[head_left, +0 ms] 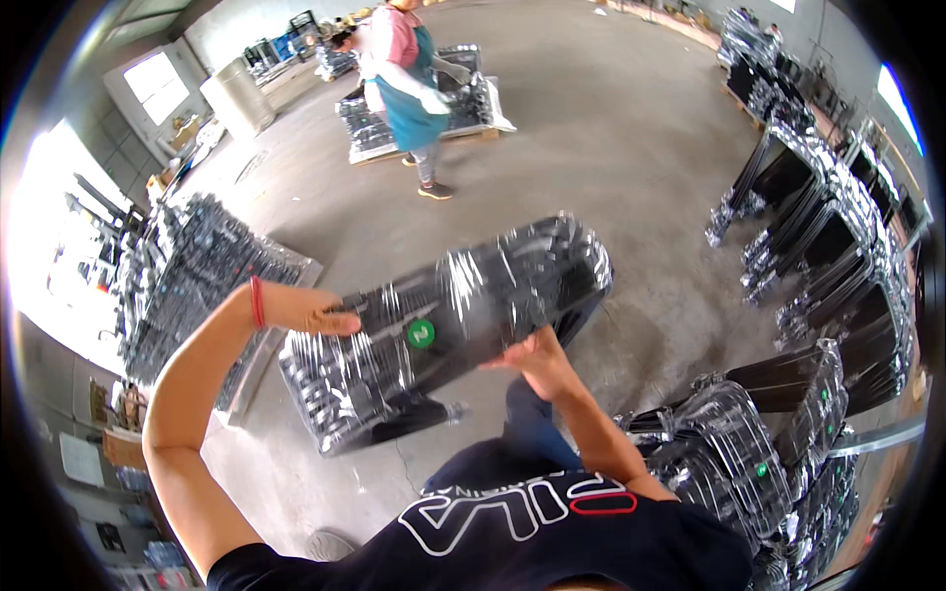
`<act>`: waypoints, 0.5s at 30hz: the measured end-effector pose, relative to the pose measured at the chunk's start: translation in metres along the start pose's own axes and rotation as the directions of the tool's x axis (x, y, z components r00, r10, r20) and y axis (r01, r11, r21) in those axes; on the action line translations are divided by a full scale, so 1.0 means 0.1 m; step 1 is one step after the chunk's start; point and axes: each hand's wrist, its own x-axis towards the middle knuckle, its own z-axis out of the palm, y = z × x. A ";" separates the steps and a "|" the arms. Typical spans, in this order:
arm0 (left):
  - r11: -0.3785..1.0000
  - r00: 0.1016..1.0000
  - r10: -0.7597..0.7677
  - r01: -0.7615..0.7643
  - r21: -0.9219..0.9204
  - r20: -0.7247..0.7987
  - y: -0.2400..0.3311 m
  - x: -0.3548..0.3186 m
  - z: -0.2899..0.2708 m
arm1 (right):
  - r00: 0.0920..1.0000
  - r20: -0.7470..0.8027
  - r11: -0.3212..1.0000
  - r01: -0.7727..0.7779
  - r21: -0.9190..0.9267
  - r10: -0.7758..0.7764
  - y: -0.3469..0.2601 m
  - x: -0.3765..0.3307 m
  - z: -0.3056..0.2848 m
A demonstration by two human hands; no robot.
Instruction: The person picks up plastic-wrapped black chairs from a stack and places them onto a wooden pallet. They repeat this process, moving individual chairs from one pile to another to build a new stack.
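Observation:
Between my two hands hangs a long black bundle point(493, 286) in clear plastic wrap, with a round green sticker point(421, 334) on its near side. It looks like several curved black parts nested together; their exact kind is hidden by the wrap. The bundle tilts, its right end farther from me. My left hand point(313, 313), below a red wrist cord, is closed over its left upper edge. With my right hand point(532, 357) I hold its lower near edge, right of the middle, the fingers partly hidden beneath.
Wrapped black bundles are piled on a pallet point(296, 268) at the left. More wrapped bundles point(724, 433) stand close on my right, and a row point(847, 227) runs behind them. Ahead, a person in a teal apron point(414, 94) stands beside another loaded pallet point(483, 135).

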 end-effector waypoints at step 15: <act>0.990 0.999 0.049 -0.048 0.130 -0.007 -0.75 3.00 -3.45 | 0.992 0.019 0.983 0.128 -0.132 -0.127 -0.88 3.54 -2.27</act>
